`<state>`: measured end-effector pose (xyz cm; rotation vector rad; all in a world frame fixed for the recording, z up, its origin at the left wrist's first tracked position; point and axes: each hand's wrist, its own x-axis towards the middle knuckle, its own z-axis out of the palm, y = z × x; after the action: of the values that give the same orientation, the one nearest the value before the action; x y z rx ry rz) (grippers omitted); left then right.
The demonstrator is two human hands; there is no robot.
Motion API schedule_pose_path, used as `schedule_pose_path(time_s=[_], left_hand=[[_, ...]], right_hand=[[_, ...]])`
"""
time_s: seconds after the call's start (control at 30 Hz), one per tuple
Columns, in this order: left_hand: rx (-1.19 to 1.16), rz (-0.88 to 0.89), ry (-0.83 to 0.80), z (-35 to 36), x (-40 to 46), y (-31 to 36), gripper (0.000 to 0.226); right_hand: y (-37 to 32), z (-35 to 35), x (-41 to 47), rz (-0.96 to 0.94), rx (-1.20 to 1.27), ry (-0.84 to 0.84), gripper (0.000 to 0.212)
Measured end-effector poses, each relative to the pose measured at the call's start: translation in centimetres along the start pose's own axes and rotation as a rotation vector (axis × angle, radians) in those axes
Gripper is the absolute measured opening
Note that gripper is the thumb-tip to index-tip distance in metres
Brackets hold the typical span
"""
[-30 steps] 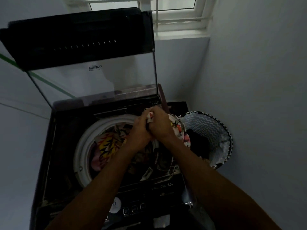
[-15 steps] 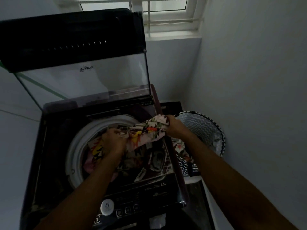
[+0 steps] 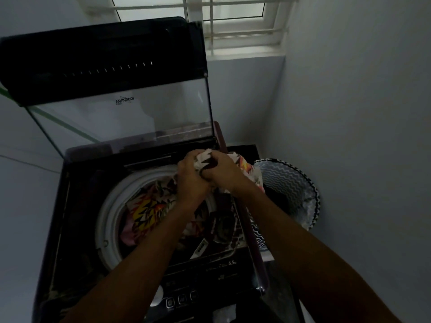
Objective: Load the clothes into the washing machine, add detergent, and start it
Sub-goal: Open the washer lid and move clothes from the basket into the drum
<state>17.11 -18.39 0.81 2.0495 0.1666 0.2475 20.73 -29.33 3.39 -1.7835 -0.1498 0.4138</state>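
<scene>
You are in the middle of loading. Your left hand (image 3: 191, 176) and your right hand (image 3: 221, 171) are pressed close together in the middle of the frame. Both have their fingers curled tight around one bunched-up patterned cloth (image 3: 247, 166), white with dark and orange zigzags. The cloth sits above the back right edge of the washing machine (image 3: 77, 229), and part of it hangs down to the right of your right hand.

The lid (image 3: 105, 73) stands wide open in the upper left of the frame. Below your hands is the round white drum rim (image 3: 109, 220). Some clothes (image 3: 144, 213) are already inside it, with yellow, black and pink showing. So some loading is done.

At the right of the frame is the laundry basket (image 3: 291, 180) with wavy lines, just beside the machine. Something dark lies in it, so there may be more clothes to move, but it is too dim to tell.

I think the cloth in your hands goes into the drum next. Then you empty the basket if anything is left.

The detergent step looks not yet done. I see no detergent anywhere. The buttons (image 3: 182, 299) are at the bottom middle, and no hand is near them. The lid needs closing before you start the wash.
</scene>
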Motion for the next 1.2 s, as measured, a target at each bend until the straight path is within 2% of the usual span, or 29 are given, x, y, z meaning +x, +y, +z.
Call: schedule_pose_path(time_s=[0.07,0.13,0.2,0.27,0.3,0.33,0.37,0.43,0.53,0.6,0.67,0.73,0.8,0.87,0.9,0.97,1.03,1.13,1.2], left_hand=[[0.015,-0.105,0.039,-1.5,-0.1,-0.2,0.037],[0.065,-0.234,0.093,-3.1,0.0,-1.4,0.028],[0.061,-0.369,0.154,-4.5,0.1,-3.3,0.029],[0.105,-0.461,0.21,-5.3,-0.1,-5.3,0.031],[0.136,-0.495,0.241,-5.4,-0.4,-6.2,0.03],[0.179,-0.507,0.256,-5.4,-0.7,-6.8,0.03],[0.25,-0.503,0.249,-5.1,-1.1,-7.2,0.033],[0.433,-0.466,0.195,-4.5,-2.0,-7.2,0.051],[0.597,-0.329,0.069,-3.4,-2.5,-6.9,0.075],[0.548,-0.224,-0.021,-2.8,-2.3,-6.3,0.077],[0.428,-0.125,-0.087,-2.5,-1.9,-5.4,0.084],[0.31,-0.002,-0.177,-2.2,-1.3,-4.3,0.092],[0.166,0.108,-0.249,-1.5,-0.6,-3.3,0.095],[0.061,0.161,-0.281,-0.7,-0.1,-2.9,0.089],[0.049,0.148,-0.281,-0.6,-0.1,-2.9,0.086],[0.118,0.073,-0.244,-0.9,-0.2,-3.3,0.081],[0.236,0.043,-0.225,-1.7,-0.1,-4.3,0.071],[0.341,0.072,-0.201,-2.6,0.0,-4.4,0.049],[0.281,-0.017,-0.089,-3.5,-0.8,-3.7,0.036]], right_hand=[[0.6,-0.3,0.2,0.033,0.144,-0.132,0.025],[1.2,-0.7,0.5,0.045,0.128,-0.123,0.028],[2.3,-1.5,0.9,-0.022,-0.144,0.007,0.035],[3.9,-2.6,1.3,-0.089,-0.623,0.044,0.054],[4.4,-3.2,1.2,-0.025,-0.776,-0.004,0.064],[4.8,-3.6,1.0,0.078,-0.811,-0.048,0.072],[5.0,-3.9,0.7,0.176,-0.778,-0.083,0.077],[5.4,-3.7,0.3,0.248,-0.661,-0.082,0.074],[5.9,-1.6,0.3,0.155,-0.723,0.112,0.041],[5.8,-0.5,0.4,0.102,-0.866,0.251,0.023],[5.7,-0.2,0.6,0.006,-0.95,0.31,0.025],[5.1,0.0,0.8,-0.092,-0.914,0.333,0.023],[3.7,0.7,1.1,-0.091,-0.644,0.357,0.021],[2.0,1.4,1.0,0.003,-0.324,0.226,0.014],[1.4,1.4,0.9,0.055,-0.218,0.151,0.022],[0.8,1.0,0.4,0.114,-0.085,0.002,0.032],[1.2,0.7,0.0,0.124,0.11,-0.124,0.027],[2.7,1.4,-0.1,-0.023,-0.065,-0.09,0.021],[3.4,1.7,0.1,-0.115,-0.285,-0.031,0.027]])
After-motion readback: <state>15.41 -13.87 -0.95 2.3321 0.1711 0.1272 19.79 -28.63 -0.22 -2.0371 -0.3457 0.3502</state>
